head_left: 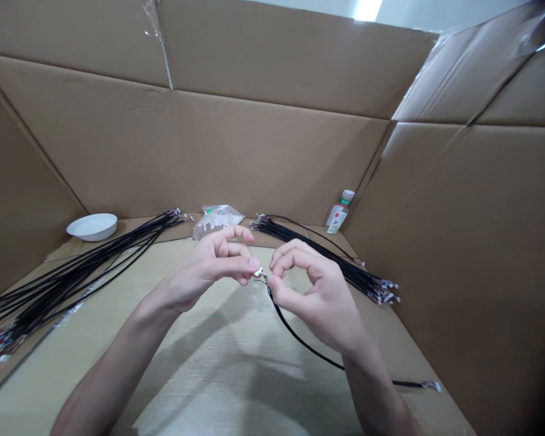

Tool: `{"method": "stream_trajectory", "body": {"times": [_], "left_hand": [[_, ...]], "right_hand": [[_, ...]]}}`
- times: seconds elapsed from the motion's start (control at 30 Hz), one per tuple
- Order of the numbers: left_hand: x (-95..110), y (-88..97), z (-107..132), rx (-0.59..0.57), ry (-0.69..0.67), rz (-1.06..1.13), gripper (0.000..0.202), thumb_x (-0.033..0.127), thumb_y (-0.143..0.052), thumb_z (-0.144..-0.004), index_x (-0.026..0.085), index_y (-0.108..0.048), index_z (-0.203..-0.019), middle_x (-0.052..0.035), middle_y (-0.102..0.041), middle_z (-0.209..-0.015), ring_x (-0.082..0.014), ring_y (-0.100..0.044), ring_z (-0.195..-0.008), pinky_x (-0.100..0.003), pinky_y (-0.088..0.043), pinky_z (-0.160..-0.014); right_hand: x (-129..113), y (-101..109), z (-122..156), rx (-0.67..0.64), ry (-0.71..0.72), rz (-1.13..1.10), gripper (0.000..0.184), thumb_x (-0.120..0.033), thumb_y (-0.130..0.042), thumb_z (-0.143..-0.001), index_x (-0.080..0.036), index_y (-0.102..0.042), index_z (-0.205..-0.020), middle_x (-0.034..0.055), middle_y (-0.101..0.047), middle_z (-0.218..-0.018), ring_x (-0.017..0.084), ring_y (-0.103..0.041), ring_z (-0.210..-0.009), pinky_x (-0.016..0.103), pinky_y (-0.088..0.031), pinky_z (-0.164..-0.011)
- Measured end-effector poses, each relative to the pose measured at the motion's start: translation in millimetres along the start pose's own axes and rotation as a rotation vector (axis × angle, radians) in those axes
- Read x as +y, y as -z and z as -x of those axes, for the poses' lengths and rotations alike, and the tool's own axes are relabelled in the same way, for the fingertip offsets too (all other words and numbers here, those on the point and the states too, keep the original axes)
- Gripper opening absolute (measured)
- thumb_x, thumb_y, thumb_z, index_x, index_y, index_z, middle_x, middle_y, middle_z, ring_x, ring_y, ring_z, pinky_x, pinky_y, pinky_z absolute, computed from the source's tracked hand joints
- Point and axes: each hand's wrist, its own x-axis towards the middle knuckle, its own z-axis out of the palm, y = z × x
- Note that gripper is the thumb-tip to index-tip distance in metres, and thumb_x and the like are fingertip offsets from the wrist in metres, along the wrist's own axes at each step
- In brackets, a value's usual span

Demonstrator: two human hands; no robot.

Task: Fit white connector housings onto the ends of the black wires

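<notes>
Both my hands meet above the middle of the wooden table (218,363). My left hand (213,266) pinches a small white connector (258,273) between thumb and fingertips. My right hand (311,290) pinches the end of a black cable (300,339) right against that connector. The cable hangs from my right fingers, curves down under my right wrist and runs right to its other end with a small plug (431,386) lying on the table.
A bundle of black cables (72,272) lies at the left, another bundle (331,260) at the right. A white bowl (92,226), a clear bag of white connectors (215,219) and a small bottle (340,213) stand at the back. Cardboard walls (272,151) enclose the table.
</notes>
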Motion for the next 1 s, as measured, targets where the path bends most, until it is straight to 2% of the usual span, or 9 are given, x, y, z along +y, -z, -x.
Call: {"method": "stream_trajectory", "body": {"times": [0.23, 0.6, 0.8, 1.0], "left_hand": [[0.3, -3.5, 0.4, 0.020, 0.016, 0.015, 0.044, 0.025, -0.087, -0.080, 0.022, -0.055, -0.111, 0.0051, -0.069, -0.067, -0.0075, -0.059, -0.063, -0.017, -0.048, -0.062], [-1.0, -6.2, -0.4, 0.043, 0.003, 0.009, 0.045, 0.024, -0.086, -0.080, 0.021, -0.054, -0.111, 0.0050, -0.070, -0.067, -0.0073, -0.059, -0.063, -0.016, -0.050, -0.063], [2.3, -10.3, 2.4, 0.079, -0.041, 0.000, 0.044, 0.023, -0.087, -0.080, 0.020, -0.054, -0.108, 0.0053, -0.069, -0.067, -0.0072, -0.059, -0.063, -0.016, -0.050, -0.061], [0.6, -10.2, 4.3, 0.089, -0.070, 0.036, 0.042, 0.021, -0.087, -0.080, 0.020, -0.053, -0.105, 0.0080, -0.067, -0.067, -0.0053, -0.061, -0.060, -0.014, -0.051, -0.059]], "right_hand": [[-0.7, 0.7, 3.1, 0.014, 0.026, 0.056, 0.019, -0.006, -0.069, -0.081, -0.022, -0.060, -0.075, 0.0000, -0.065, -0.090, 0.020, -0.061, -0.093, 0.034, -0.046, -0.083], [0.5, -2.8, 4.5, 0.041, 0.091, 0.128, 0.020, -0.004, -0.069, -0.082, -0.022, -0.060, -0.077, -0.0006, -0.063, -0.092, 0.018, -0.060, -0.093, 0.034, -0.045, -0.087], [4.8, -5.7, 1.4, 0.028, 0.184, 0.179, 0.017, -0.006, -0.064, -0.089, -0.021, -0.057, -0.083, 0.0008, -0.063, -0.095, 0.018, -0.057, -0.099, 0.033, -0.045, -0.090], [8.5, -10.8, 1.1, 0.007, 0.267, 0.135, 0.017, -0.005, -0.061, -0.092, -0.021, -0.056, -0.087, 0.0016, -0.063, -0.097, 0.017, -0.059, -0.100, 0.032, -0.047, -0.090]]}}
